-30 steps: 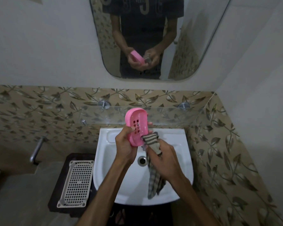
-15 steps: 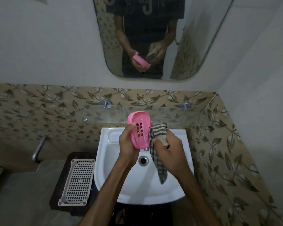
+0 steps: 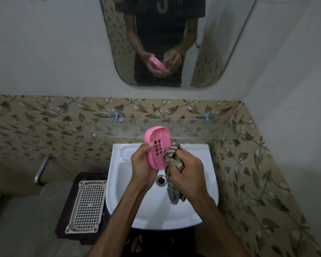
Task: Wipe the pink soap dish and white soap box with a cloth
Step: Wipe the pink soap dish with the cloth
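A: Update? Half a second back the striped checked cloth (image 3: 174, 160) was off the pink oval plastic soap dish (image 3: 158, 147).
B: Now touching its lower right rim. Right hand (image 3: 185, 171) bunches the cloth, left hand (image 3: 142, 164) grips the dish, upright over the white ceramic basin (image 3: 119, 182).
A: White box?
B: Not visible; dish wipe ongoing.

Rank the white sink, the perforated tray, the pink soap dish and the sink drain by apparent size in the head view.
1. White sink
2. Perforated tray
3. Pink soap dish, though held nearer the camera, so it looks bigger than it is
4. Sink drain
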Motion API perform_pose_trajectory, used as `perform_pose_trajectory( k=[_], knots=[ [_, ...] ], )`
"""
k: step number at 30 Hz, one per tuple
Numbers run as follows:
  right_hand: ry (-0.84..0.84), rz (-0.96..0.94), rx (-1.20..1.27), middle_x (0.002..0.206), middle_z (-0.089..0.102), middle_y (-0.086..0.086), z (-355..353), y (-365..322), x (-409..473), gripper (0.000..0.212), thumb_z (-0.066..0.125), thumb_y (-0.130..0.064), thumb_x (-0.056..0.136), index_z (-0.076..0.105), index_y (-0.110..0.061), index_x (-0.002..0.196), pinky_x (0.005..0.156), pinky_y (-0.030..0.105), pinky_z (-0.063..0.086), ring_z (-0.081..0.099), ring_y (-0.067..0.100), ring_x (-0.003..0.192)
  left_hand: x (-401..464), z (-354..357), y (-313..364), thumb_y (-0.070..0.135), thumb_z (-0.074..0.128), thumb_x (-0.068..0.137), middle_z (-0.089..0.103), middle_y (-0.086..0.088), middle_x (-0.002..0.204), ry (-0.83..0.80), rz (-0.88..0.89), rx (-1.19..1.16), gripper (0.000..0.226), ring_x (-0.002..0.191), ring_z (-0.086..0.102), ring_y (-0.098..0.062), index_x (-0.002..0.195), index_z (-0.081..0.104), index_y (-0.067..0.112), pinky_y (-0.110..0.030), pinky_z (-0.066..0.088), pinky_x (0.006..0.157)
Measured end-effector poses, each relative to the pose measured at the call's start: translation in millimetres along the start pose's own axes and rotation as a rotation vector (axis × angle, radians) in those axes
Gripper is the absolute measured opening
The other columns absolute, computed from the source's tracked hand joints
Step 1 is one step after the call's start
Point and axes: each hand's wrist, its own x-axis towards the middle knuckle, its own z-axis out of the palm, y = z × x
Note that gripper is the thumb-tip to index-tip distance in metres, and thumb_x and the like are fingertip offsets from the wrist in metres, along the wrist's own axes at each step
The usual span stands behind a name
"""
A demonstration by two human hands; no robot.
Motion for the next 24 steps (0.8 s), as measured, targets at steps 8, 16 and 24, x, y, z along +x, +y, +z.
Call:
perform_pose_trajectory(
  k=[8, 16, 24],
  knots=[
    [-0.004, 0.044, 0.027, 0.081, 0.069, -0.002, 4.0, 0.5, 0.7, 0.021, 0.073, -0.004, 0.076, 0.079, -0.018, 0.09, 0.062, 0.039, 0.056, 0.063, 0.016, 0.071, 0.5, 4.2, -6.9, 0.027, 0.053, 0.068, 0.069, -0.028, 0.122, -0.038, -0.005, 0.038, 0.055, 0.114, 0.065, -0.039, 0.112, 0.079, 0.006, -0.044, 0.053, 0.099],
    [-0.078, 0.078, 0.081, 0.08, 0.072, -0.004, 11.0, -0.1, 1.0, 0.025, 0.067, -0.003, 0.073, 0.078, -0.02, 0.088, 0.062, 0.041, 0.057, 0.065, 0.016, 0.071, 6.5, 6.7, -9.6, 0.024, 0.049, 0.056, 0.06, -0.035, 0.124, -0.111, 0.035, -0.093, 0.066, 0.114, 0.058, -0.044, 0.113, 0.077, 0.004, -0.053, 0.04, 0.108],
    [-0.099, 0.081, 0.052, 0.079, 0.072, -0.007, 10.5, 0.4, 1.1, 0.027, 0.069, 0.0, 0.07, 0.078, -0.022, 0.084, 0.061, 0.038, 0.058, 0.065, 0.013, 0.069, 7.9, 5.6, -11.0, 0.022, 0.046, 0.058, 0.071, -0.023, 0.111, -0.111, 0.084, -0.13, 0.064, 0.103, 0.069, -0.036, 0.112, 0.076, 0.002, -0.043, 0.059, 0.089]
  ],
)
